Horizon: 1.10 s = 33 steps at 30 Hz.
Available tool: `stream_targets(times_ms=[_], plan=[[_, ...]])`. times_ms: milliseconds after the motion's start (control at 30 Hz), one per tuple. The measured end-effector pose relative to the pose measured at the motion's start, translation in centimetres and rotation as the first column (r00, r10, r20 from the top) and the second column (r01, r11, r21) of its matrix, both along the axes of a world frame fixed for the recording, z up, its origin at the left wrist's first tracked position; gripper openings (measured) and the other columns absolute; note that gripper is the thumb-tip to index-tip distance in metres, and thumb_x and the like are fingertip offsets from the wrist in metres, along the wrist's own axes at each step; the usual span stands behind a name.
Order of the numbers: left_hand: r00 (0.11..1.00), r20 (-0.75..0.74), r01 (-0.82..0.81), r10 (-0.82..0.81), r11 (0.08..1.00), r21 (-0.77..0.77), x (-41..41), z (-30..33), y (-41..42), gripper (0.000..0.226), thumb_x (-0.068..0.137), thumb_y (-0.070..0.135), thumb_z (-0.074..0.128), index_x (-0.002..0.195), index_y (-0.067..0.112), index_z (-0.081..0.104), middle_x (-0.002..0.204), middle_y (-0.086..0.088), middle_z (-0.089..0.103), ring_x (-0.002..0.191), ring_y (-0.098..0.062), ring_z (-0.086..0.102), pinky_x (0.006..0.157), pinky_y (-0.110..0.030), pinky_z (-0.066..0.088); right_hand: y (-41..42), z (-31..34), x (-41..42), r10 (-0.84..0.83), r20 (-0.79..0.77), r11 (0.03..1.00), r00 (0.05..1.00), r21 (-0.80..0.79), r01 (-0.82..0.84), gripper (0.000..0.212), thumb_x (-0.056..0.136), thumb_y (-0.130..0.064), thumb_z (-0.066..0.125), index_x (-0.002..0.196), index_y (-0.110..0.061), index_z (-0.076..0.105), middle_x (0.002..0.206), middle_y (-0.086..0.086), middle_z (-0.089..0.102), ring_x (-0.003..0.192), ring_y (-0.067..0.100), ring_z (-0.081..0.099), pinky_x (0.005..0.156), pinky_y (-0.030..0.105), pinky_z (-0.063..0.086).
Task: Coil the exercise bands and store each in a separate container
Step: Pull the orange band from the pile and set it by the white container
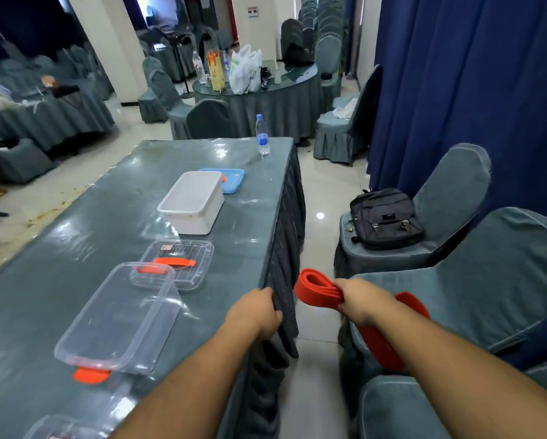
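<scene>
Our right hand [359,301] pinching a folded flat red rubber exercise band [316,288], left hand [255,308] gripping the bench's grey-blue cloth skirt [285,236], clear rectangular plastic container [120,318] nearby

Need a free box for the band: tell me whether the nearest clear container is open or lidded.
Open. The clear container shows no lid on top; a clear lid lies flat on the table just beyond it.

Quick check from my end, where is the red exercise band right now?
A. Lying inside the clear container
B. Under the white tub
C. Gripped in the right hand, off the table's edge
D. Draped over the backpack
C. The right hand grips the folded red exercise band out beside the table, above the chair; the clear container holds no band.
</scene>
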<state>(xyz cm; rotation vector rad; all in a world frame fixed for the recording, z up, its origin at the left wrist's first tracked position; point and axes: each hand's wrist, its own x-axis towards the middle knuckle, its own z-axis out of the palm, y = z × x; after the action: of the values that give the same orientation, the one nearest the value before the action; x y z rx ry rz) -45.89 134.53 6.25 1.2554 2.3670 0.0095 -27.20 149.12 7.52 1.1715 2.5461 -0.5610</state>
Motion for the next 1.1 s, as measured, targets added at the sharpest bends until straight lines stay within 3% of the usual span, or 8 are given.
stream_targets(times_ms=[367, 700, 900, 1100], plan=[[0.994, 0.076, -0.082, 0.08, 0.996, 0.027, -13.4, -2.3, 12.3, 0.047, 0.096, 0.038, 0.053, 0.137, 0.016, 0.054, 0.139, -0.01, 0.056, 0.124, -0.032, 0.058, 0.101, -0.044, 0.052, 11.3, -3.5, -11.2, 0.049, 0.172, 0.997, 0.984, -0.07, -0.037, 0.045, 0.091, -0.013, 0.06, 0.132, -0.031, 0.06, 0.128, 0.003, 0.069, 0.117, 0.027, 0.067, 0.102, 0.041, 0.053], [0.971, 0.1, -0.219, 0.218, 0.976, -0.006, -22.5, -4.2, 15.4, 0.046, 0.095, 0.032, 0.053, 0.138, 0.017, 0.055, 0.141, -0.011, 0.058, 0.127, -0.032, 0.059, 0.105, -0.043, 0.05, 19.4, -3.0, -24.2, 0.258, 0.203, 0.962, 0.944, 0.037, -0.271, 0.039, 0.094, -0.022, 0.058, 0.13, -0.037, 0.056, 0.127, 0.0, 0.068, 0.117, 0.027, 0.066, 0.099, 0.043, 0.054], [0.938, 0.09, -0.334, 0.336, 0.942, -0.03, -26.4, -5.3, 15.8, 0.048, 0.096, 0.035, 0.054, 0.14, 0.017, 0.054, 0.144, -0.01, 0.058, 0.13, -0.032, 0.057, 0.109, -0.044, 0.047, 23.4, -3.3, -32.8, 0.447, 0.218, 0.88, 0.867, 0.066, -0.47, 0.039, 0.096, -0.027, 0.062, 0.133, -0.039, 0.056, 0.126, -0.001, 0.068, 0.116, 0.028, 0.067, 0.096, 0.042, 0.055], [0.843, 0.088, -0.526, 0.53, 0.848, -0.063, -29.9, -6.3, 17.8, 0.045, 0.096, 0.032, 0.052, 0.138, 0.018, 0.055, 0.141, -0.009, 0.06, 0.128, -0.03, 0.058, 0.104, -0.041, 0.05, 27.6, -4.4, -42.5, 0.657, 0.228, 0.729, 0.719, 0.052, -0.683, 0.038, 0.097, -0.024, 0.059, 0.133, -0.035, 0.056, 0.128, 0.001, 0.068, 0.118, 0.028, 0.066, 0.1, 0.045, 0.054]])
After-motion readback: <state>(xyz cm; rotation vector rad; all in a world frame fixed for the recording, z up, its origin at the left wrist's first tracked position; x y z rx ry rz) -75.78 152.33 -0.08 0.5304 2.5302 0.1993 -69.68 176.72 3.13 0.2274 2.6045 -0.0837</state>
